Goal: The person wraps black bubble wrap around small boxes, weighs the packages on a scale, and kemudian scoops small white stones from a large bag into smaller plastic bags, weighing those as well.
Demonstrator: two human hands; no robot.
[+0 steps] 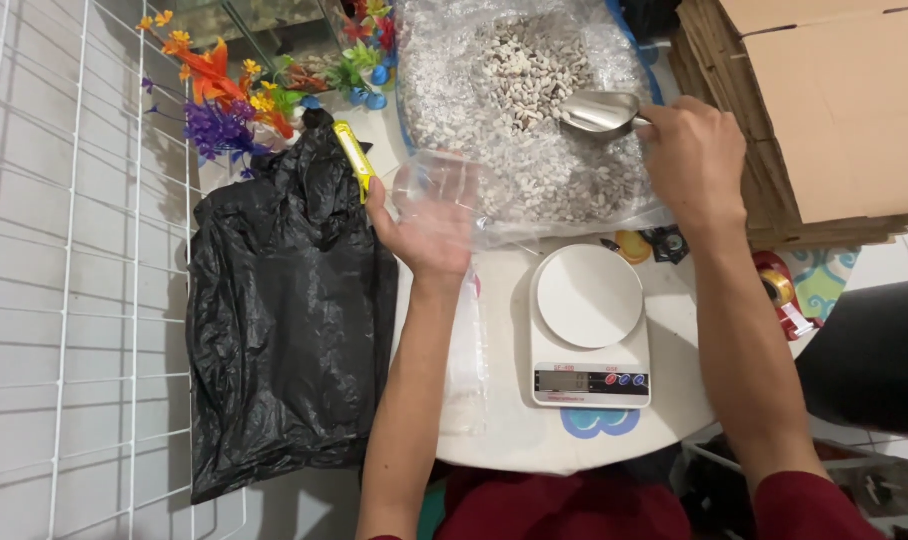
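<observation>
Metal scoop gripped by right hand over gravel; left hand pinches clear bag; scale on tabletop between forearms.

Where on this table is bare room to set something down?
Bare: the scale platform, and the table strip between scale and left forearm. Crowded: the gravel bag, scoop and both hands fill the far side.

Silver metal scoop over white-and-beige gravel. White kitchen scale; black plastic bag. Yellow cutter, probably; orange, purple artificial flowers.
</observation>
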